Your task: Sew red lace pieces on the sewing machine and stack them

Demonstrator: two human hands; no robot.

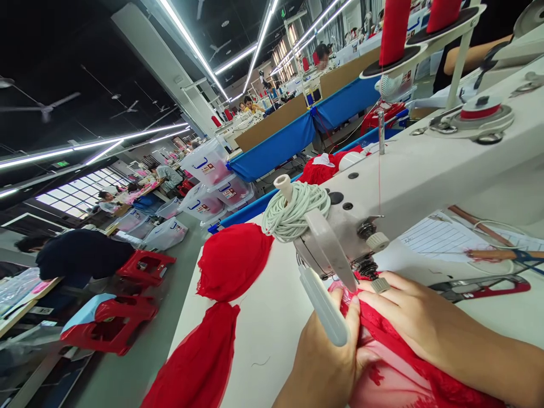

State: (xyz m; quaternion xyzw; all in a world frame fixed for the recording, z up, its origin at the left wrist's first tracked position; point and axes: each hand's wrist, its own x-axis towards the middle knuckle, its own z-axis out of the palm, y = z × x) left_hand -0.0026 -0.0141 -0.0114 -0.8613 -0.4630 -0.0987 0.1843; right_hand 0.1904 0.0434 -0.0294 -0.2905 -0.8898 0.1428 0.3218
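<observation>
A sewing machine [408,181] slants across the right, and red lace fabric [389,334] with a sheer pink mesh part lies under its head. My left hand [325,351] grips the fabric's left side, thumb on top, partly behind the machine's grey lever [325,311]. On the other side, my right hand [419,317] is closed on the red edge, its fingertips close to the needle area. The needle itself is hidden by the machine head. Red moulded cups [233,260] joined to a longer red piece [199,357] rest on the white table left of the machine.
A coil of pale green cord [297,209] hangs on a peg on the machine head. Thread snips [484,288] and written paper [442,238] lie at right. Red thread cones [393,34] stand above. Red stools [114,323], plastic bins [208,164] and people working are beyond.
</observation>
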